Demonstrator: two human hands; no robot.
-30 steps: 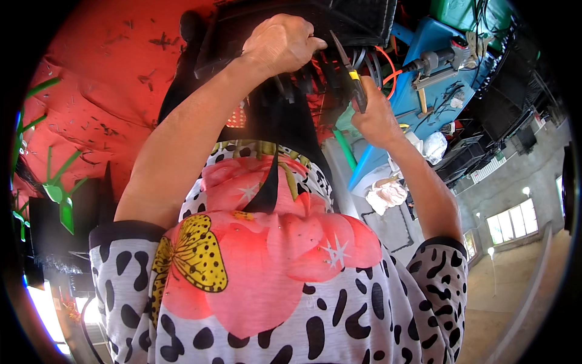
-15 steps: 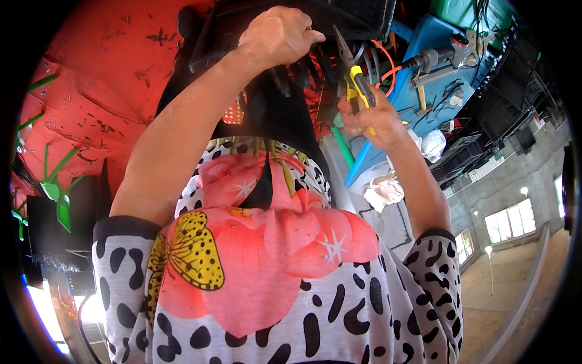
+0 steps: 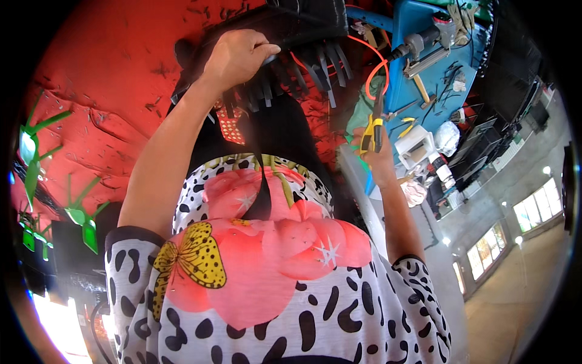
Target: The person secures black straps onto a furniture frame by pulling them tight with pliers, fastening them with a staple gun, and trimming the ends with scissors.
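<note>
My left hand [image 3: 239, 57] is closed in a pinch at the near edge of a black frame-like piece [image 3: 291, 29]. A small greyish bit shows at the fingertips, too small to name. Several loose black strips [image 3: 327, 67] hang from the piece's near side, right of that hand and below it. My right hand [image 3: 381, 161] grips needle-nose pliers [image 3: 376, 128] with yellow and black handles. Their jaws point up and away from me, apart from the black piece, beside the blue table.
On the blue table [image 3: 412, 103] lie an air stapler [image 3: 427, 39] with an orange hose [image 3: 371, 79], a hammer [image 3: 421, 89] and black scraps. A white container [image 3: 414, 147] is near its close edge. Red sheeting [image 3: 121, 67] with scraps spreads left, by green-legged objects [image 3: 82, 215].
My right hand has drawn the pliers away from the black piece, toward the table's side. My left hand stays pinched at its edge. The view has shifted, and more hanging strips show.
</note>
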